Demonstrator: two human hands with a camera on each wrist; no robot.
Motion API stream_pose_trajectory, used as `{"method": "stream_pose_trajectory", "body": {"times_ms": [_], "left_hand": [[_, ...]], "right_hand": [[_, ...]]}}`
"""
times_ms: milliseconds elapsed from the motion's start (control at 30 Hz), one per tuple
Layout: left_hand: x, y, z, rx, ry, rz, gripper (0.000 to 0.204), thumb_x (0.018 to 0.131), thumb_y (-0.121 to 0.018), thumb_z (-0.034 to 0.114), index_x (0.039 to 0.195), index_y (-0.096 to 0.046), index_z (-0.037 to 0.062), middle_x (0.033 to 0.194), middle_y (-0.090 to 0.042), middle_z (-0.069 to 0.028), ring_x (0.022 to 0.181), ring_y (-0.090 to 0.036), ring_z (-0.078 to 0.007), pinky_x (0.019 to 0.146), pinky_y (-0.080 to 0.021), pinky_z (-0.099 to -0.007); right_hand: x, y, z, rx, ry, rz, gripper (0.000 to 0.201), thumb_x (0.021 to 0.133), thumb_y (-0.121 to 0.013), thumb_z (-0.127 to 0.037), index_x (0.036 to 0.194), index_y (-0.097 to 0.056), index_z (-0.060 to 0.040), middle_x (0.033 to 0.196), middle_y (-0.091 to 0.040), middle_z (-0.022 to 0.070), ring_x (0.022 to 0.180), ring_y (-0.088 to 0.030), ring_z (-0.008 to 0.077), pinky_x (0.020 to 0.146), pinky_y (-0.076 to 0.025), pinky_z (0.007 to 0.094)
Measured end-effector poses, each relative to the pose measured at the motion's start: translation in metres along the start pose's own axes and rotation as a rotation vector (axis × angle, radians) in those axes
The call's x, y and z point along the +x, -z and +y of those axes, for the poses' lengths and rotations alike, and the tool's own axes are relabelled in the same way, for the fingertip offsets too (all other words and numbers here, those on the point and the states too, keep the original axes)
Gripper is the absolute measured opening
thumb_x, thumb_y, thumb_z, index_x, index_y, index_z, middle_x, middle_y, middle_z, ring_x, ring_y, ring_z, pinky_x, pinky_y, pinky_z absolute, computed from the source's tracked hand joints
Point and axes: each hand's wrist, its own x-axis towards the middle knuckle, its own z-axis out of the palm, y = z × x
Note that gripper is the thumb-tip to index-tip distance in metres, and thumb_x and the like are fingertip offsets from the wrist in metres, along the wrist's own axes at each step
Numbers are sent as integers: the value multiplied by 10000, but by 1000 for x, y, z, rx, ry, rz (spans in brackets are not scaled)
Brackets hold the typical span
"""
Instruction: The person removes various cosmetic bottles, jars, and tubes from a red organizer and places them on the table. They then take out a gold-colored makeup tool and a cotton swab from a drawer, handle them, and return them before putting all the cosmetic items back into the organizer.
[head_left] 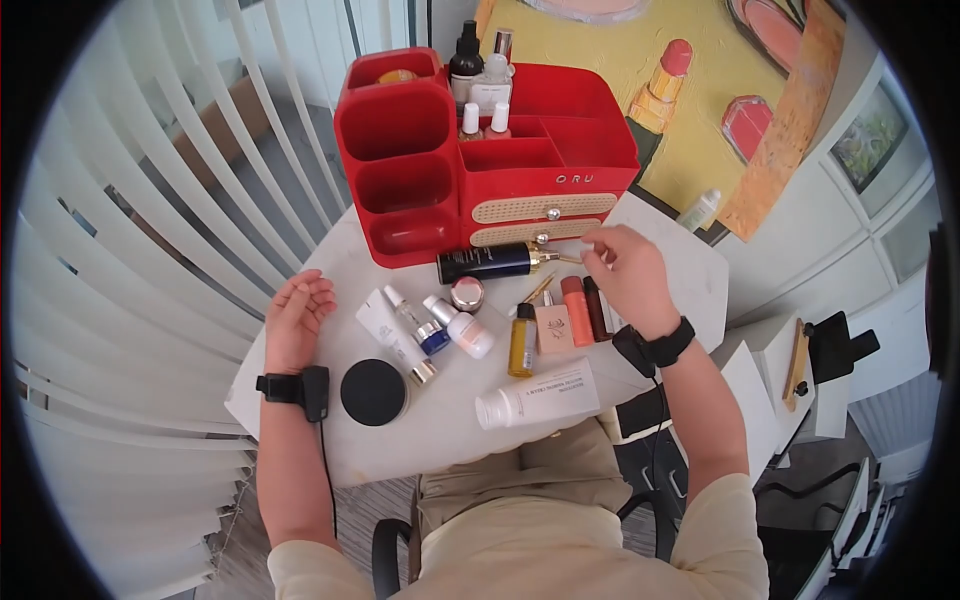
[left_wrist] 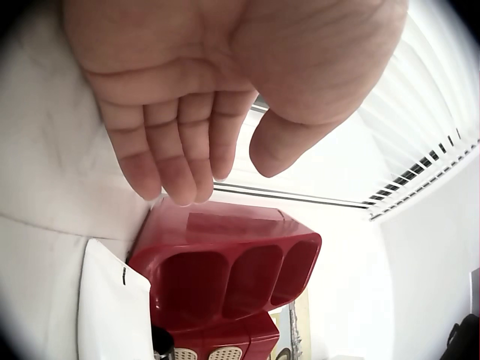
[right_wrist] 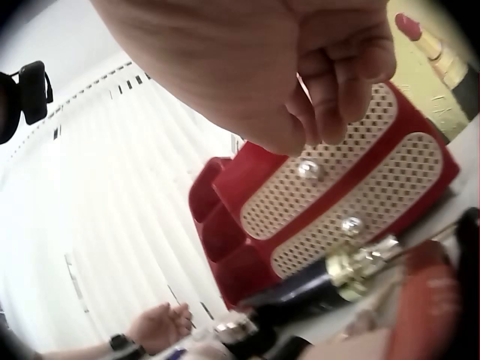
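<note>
A red makeup organizer (head_left: 400, 105) with two woven-front drawers and silver knobs stands at the back of the table. My right hand (head_left: 630, 275) hovers in front of its drawers, right of a dark blue pump bottle (head_left: 485, 263) lying on its side. In the right wrist view that hand (right_wrist: 330, 67) has loosely bent fingers and nothing between them; the upper drawer's knob (right_wrist: 308, 169) shows just below the fingertips. My left hand (head_left: 300, 312) is at the table's left side, palm turned inward, holding nothing. Beside it lie a white tube (head_left: 395, 335) and a black round jar (head_left: 374, 392).
Between the hands lie a pink-white bottle (head_left: 466, 332), a silver-pink jar (head_left: 467, 293), a yellow bottle (head_left: 522, 345), a coral tube (head_left: 577, 310) and a large white tube (head_left: 540, 396). Several bottles stand in the organizer. White blinds (head_left: 150, 200) hang on the left.
</note>
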Motion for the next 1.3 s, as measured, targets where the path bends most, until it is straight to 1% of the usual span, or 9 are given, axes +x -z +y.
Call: {"method": "stream_pose_trajectory", "body": {"times_ms": [100, 333, 467, 533, 733, 900, 1000, 1100, 1300], "left_hand": [[0, -1, 1, 21, -12, 4, 272, 997, -511, 158, 1191, -586, -16, 1033, -677, -109, 901, -647, -179, 823, -527, -316], [1, 2, 3, 23, -2, 22, 270, 991, -518, 150, 1192, -587, -16, 1033, -677, -110, 917, -651, -177, 825, -528, -319], [0, 0, 4, 30, 4, 18, 270, 984, -530, 146, 1192, -589, -16, 1032, -678, -111, 935, -652, -178, 822, -530, -315], [1, 0, 4, 11, 2, -4, 270, 980, -536, 145, 1189, -590, -18, 1033, -678, -113, 939, -652, -180, 824, -530, -314], [1, -1, 4, 41, 18, 33, 262, 977, -533, 133, 1182, -588, -20, 1028, -673, -113, 931, -648, -184, 831, -526, -314], [-1, -4, 7, 60, 40, 27, 265, 978, -529, 142, 1183, -588, -15, 1033, -671, -111, 922, -645, -181, 833, -522, -312], [0, -3, 6, 54, 31, 28, 258, 976, -532, 134, 1180, -592, -10, 1029, -673, -107, 919, -645, -177, 824, -524, -305], [3, 0, 3, 101, 36, 2, 252, 975, -528, 119, 1184, -593, -6, 1028, -676, -101, 916, -649, -168, 809, -529, -297], [1, -7, 2, 120, 1, 52, 237, 955, -555, 79, 1167, -610, -10, 1011, -679, -93, 897, -650, -157, 772, -528, -276]], "right_hand": [[-21, -3, 14, -158, -36, -101, 172, 791, -689, -149, 935, -695, -56, 759, -635, 103, 687, -625, 281, 633, -516, 381], [-21, -4, -14, -132, -104, -207, 208, 788, -704, -126, 971, -698, -26, 749, -641, 111, 663, -638, 254, 616, -517, 344], [-16, -20, -51, 103, 10, -231, 219, 768, -717, -125, 962, -679, -29, 762, -640, 104, 651, -634, 273, 613, -516, 365], [-12, -34, -64, 105, 231, -266, 270, 765, -721, -126, 1021, -670, -58, 767, -636, 84, 669, -636, 267, 623, -513, 369], [6, -65, -93, 62, 312, -446, 272, 786, -698, -162, 1040, -676, -65, 778, -654, 84, 692, -653, 260, 636, -516, 369], [16, -57, -100, 51, 206, -350, 212, 801, -691, -198, 965, -668, -65, 801, -652, 120, 736, -657, 309, 656, -520, 414], [10, -32, -63, -56, 159, -272, 204, 807, -685, -188, 956, -675, -48, 802, -653, 136, 734, -655, 317, 649, -515, 422], [-6, 2, -22, -257, -97, -325, 212, 809, -677, -212, 935, -687, -41, 811, -662, 151, 742, -659, 327, 665, -524, 418], [-10, 1, 8, -485, -192, -414, 309, 794, -682, -346, 839, -715, -42, 799, -684, 164, 766, -679, 330, 687, -549, 414]]}}
